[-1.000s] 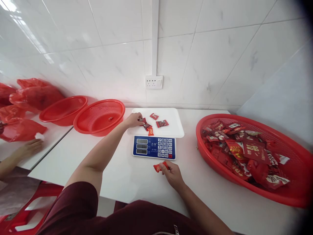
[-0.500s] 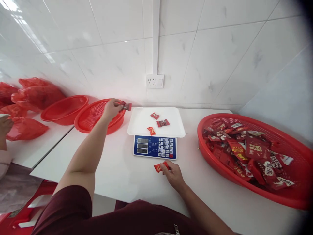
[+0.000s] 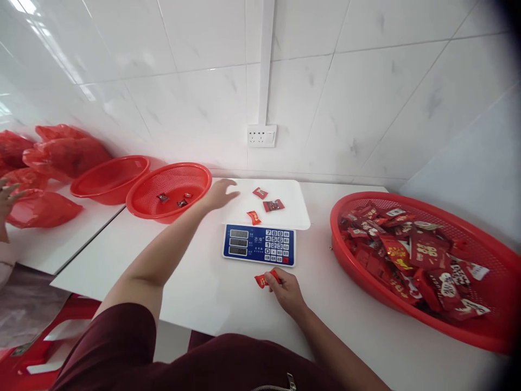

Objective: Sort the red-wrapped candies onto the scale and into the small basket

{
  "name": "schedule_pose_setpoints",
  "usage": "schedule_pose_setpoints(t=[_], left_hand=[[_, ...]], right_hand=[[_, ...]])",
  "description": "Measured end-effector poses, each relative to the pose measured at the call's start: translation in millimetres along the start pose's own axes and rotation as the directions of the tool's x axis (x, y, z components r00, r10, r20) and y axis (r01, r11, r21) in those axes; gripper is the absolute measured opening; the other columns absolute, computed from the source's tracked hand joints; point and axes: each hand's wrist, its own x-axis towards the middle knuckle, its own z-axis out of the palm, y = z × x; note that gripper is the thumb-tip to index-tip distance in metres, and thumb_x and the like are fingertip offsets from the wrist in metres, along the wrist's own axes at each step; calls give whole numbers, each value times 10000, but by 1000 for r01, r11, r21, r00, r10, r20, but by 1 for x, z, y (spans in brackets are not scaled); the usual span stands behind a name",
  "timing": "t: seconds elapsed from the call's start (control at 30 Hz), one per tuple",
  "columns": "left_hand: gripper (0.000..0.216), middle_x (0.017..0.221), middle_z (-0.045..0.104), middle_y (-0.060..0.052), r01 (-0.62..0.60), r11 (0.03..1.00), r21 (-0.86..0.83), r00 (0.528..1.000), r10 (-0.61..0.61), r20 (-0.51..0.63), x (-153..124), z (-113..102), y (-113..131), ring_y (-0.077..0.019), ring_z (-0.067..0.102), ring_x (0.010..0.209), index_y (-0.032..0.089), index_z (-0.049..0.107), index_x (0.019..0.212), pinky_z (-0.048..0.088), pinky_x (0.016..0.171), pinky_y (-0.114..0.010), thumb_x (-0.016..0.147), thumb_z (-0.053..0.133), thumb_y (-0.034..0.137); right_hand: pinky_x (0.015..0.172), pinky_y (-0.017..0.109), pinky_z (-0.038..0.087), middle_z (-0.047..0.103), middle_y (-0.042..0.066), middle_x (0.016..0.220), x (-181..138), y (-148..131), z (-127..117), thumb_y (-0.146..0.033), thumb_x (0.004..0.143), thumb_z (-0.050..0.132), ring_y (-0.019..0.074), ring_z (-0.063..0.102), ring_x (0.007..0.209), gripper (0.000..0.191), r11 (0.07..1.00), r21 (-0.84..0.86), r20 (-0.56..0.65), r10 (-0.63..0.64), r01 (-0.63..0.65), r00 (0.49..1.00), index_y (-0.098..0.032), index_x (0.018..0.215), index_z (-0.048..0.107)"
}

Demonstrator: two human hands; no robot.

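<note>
My left hand (image 3: 222, 194) is open over the left edge of the scale's white pan (image 3: 291, 203), fingers apart and holding nothing. Three wrapped candies lie on the pan: a small red one (image 3: 260, 193), a dark red one (image 3: 273, 205) and an orange-red one (image 3: 254, 218). My right hand (image 3: 287, 290) pinches a red wrapped candy (image 3: 261, 281) just in front of the blue keypad of the digital scale (image 3: 259, 244). Left of the pan, a red perforated basket (image 3: 140, 185) has a few small wrapped candies (image 3: 182, 203) on its bottom.
A large red basket (image 3: 366, 290) heaped with wrapped sweets stands at the right. Another red basket (image 3: 97, 193) and several filled red plastic bags (image 3: 65, 152) are at the left. A co-worker's hand (image 3: 7, 198) shows at the far left. A socket (image 3: 261, 136) is on the wall.
My left hand let go of its dark red candies and moved right, from the basket to the pan. Small candies now show in that basket. My right hand stays put with its candy.
</note>
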Motion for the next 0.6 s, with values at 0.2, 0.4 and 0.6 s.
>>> schedule_pose_setpoints(t=[0.2,0.4,0.6], left_hand=[[564,1323,529,-112,-171,985,0,944,164,285,30,50,72,-261,486,1223,195,518,1264,407,1009,-356,780,608,471],[452,1236,584,-114,-163,986,42,937,142,318,37,63,81,-274,579,1089,194,587,1166,468,887,-343,788,594,441],[257,1118,629,-76,-200,978,62,948,177,264,28,64,87,-240,602,1017,213,611,1075,468,868,-328,836,523,249]], right_hand=[[472,276,377,493,-25,480,1,1,-2,-491,829,486,139,465,467,409,1000,-5,-48,-4,4,999,-219,530,428],[468,270,368,502,-23,480,1,-3,-3,-493,827,485,137,458,466,402,1000,9,-41,-29,29,999,-219,536,446],[479,273,343,484,-23,485,-2,-8,-3,-474,822,498,135,442,471,404,999,12,4,-52,52,999,-211,518,456]])
